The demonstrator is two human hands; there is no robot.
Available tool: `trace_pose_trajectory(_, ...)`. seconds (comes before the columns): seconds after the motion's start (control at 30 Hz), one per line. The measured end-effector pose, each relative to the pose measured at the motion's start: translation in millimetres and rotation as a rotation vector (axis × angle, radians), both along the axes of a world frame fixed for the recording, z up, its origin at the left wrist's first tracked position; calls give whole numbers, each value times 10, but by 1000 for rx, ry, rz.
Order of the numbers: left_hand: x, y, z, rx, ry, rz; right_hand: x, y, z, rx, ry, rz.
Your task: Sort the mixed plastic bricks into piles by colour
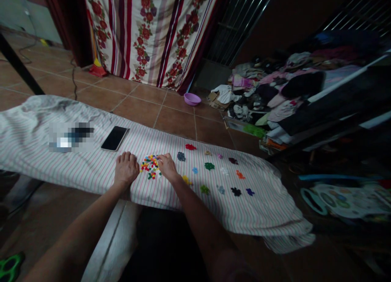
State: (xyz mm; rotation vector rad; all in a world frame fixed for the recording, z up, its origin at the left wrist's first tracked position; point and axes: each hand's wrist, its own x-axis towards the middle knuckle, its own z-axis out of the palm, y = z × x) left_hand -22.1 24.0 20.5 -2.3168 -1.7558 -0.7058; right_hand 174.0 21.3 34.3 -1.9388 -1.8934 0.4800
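A loose pile of small mixed-colour pieces (149, 165), like beads or tiny blocks, lies on the striped cloth (152, 192). My left hand (126, 168) rests flat on the cloth just left of the pile, holding nothing. At the pile's right edge, the fingers of my right hand (167, 166) are pinched together; whatever they grip is too small to make out. To the right lie several single-colour heaps, among them a red heap (190, 147), a dark green heap (209, 166), an orange heap (240, 174) and a black heap (236, 191). My right wrist partly covers a yellow heap (186, 180).
A phone (115, 138) lies on the cloth beyond my left hand, with a blurred-out item further left. On the tiled floor behind stands a purple basin (192, 99). A floral curtain (146, 38) hangs at the back; piled clothes (269, 82) fill the right.
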Motion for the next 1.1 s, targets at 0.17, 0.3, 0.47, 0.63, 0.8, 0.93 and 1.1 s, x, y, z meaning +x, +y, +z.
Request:
trace_pose_trajectory(0.17,3,5,-6,-18,-15,-2,-61,41,2,17,-48,-15)
trace_pose_trajectory(0.3,3,18,-34,-26,-39,2,-108,79,-16,36,-70,-5)
trace_pose_trajectory(0.47,7,22,-34,-29,-39,4,-147,144,-30,-7,-74,-52)
trace_pose_trajectory(0.63,13,17,-12,-30,-33,5,-137,173,-40,5,-29,-69)
trace_pose_trajectory(0.8,5,13,-17,-30,-39,1,-118,141,-73,97,19,-37)
trace_pose_trajectory(0.93,-6,15,-42,-1,-32,-8,-119,127,-85,125,70,-20)
trace_pose_trajectory(1.1,-7,6,-21,8,25,-1,-120,101,-70,134,114,-3)
